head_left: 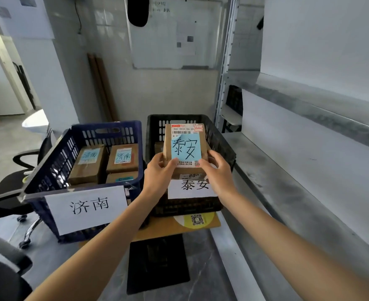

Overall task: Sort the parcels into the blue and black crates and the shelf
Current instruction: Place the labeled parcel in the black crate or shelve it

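Note:
A brown cardboard parcel (184, 135) with a blue handwritten note hangs above the black crate (222, 140). My left hand (158, 172) grips its lower left corner. My right hand (217, 170) grips its lower right corner. The black crate carries a white paper label on its front. Another parcel shows partly inside it, behind the held one. To the left stands the blue crate (55, 168), also labelled, with three brown parcels (122, 159) inside. The metal shelf (309, 170) runs along the right side.
Black office chairs (7, 192) stand left of the blue crate. Both crates sit on a flat cardboard sheet (170, 227) over a low support. A whiteboard (175, 33) hangs on the back wall. A dark mat (157, 263) lies on the floor in front.

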